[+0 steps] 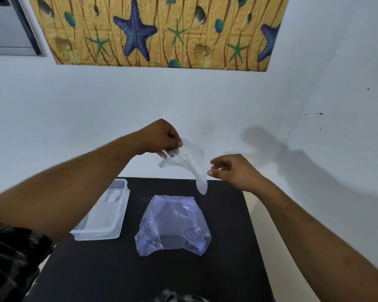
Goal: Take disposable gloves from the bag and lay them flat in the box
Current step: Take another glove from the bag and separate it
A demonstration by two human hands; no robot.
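The left hand (162, 138) pinches a clear glove (192, 162) above the bag (172, 225); the half-open, empty right hand (231, 168) reaches to spread it flat for the box (109, 212).

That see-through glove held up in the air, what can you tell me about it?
The disposable glove is thin, clear, crinkled plastic film. The left hand pinches it at its upper edge, so it hangs limp above the black table, one finger drooping toward the purple bag. The right hand is close beside it, fingers open, apparently not gripping it.
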